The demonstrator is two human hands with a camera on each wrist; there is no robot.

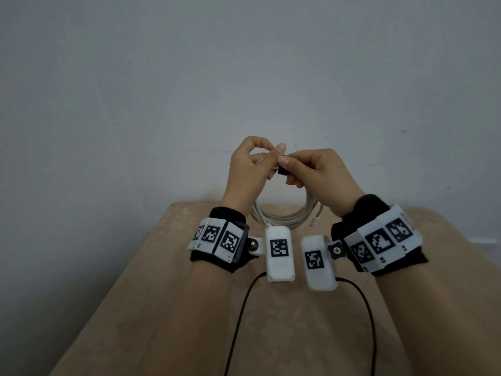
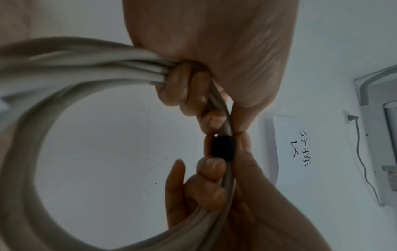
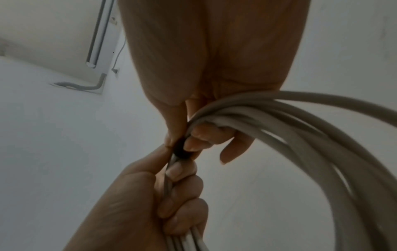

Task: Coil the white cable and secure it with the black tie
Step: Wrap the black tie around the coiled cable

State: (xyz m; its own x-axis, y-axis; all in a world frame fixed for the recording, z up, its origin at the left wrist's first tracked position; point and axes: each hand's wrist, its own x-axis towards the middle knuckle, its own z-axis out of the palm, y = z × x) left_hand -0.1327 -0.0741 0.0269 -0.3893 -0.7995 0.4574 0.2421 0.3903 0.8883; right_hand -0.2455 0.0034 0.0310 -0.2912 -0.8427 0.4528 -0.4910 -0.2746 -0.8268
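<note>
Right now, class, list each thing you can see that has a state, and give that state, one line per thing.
White cable: coiled in loops, held up above the table, not resting on it.
Black tie: wrapped around the bunched strands; whether it is fastened cannot be told.
Left hand: fingers curled round the cable bundle.
Right hand: pinching the black tie.
Table: covered with a beige cloth.

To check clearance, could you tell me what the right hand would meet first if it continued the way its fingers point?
Probably the left hand: the right hand points at it, pinching the black tie on the white cable.
</note>
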